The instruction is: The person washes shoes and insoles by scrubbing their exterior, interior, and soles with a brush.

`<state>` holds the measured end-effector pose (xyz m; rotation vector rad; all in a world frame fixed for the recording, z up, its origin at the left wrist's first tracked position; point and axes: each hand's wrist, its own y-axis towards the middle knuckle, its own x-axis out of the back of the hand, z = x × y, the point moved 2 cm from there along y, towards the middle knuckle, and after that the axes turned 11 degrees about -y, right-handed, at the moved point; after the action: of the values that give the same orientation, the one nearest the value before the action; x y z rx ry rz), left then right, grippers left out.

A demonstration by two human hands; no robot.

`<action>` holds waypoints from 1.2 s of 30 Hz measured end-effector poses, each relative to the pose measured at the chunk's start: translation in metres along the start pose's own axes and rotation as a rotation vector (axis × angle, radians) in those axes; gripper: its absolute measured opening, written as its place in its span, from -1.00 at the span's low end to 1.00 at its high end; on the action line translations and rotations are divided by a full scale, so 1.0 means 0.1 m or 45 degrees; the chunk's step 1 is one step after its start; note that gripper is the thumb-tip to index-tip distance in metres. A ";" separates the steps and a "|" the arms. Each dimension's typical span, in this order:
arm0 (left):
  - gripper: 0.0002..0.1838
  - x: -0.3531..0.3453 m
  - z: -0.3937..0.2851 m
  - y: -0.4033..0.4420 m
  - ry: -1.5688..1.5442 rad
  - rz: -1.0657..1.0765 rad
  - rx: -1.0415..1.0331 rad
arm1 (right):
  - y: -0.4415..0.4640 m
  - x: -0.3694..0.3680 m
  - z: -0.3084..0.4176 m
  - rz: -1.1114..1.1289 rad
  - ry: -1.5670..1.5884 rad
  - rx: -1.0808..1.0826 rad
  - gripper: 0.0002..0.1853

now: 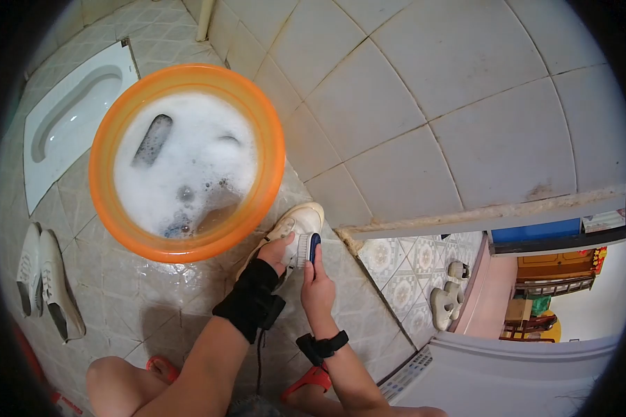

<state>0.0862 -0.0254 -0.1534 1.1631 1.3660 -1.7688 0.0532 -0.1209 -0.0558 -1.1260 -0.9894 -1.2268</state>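
Note:
My left hand (275, 254) is closed on a white sneaker (309, 217), its toe pointing away from me. Part of the shoe is hidden behind that hand and the black band on my wrist. In my right hand (318, 295) is a scrub brush (314, 244) with a dark blue back and white bristles. The bristles face the sneaker's upper and appear to touch it. Just beyond the shoe, to the left, stands an orange basin (275, 177) of foamy water. A dark, long object (153, 139) pokes up through the suds.
A pair of white shoes (52, 278) rests on the tiled floor at left. Behind them a squat toilet (83, 104) is set into the floor. A tiled wall (396, 125) rises on the right, above a doorway with more shoes (445, 304) beyond it.

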 end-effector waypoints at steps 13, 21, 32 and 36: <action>-0.57 -0.38 0.03 -0.06 0.011 -0.330 -0.049 | 0.00 0.19 0.06 -0.140 -0.377 0.155 -0.49; -0.48 -0.08 0.21 0.01 0.463 -0.377 -0.092 | 0.02 0.27 0.20 -0.054 -0.456 0.326 -0.50; -0.45 -0.23 0.10 -0.09 0.383 -0.460 -0.011 | -0.11 0.14 0.10 -0.028 -0.386 0.261 -0.49; -0.37 -0.30 0.26 -0.22 0.487 -0.516 -0.100 | 0.52 0.13 0.22 -0.065 -0.352 0.247 -0.47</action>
<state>0.0732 -0.0458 -0.1154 1.2963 1.9963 -1.7949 0.1065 -0.1022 -0.0447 -1.1408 -1.3236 -1.0068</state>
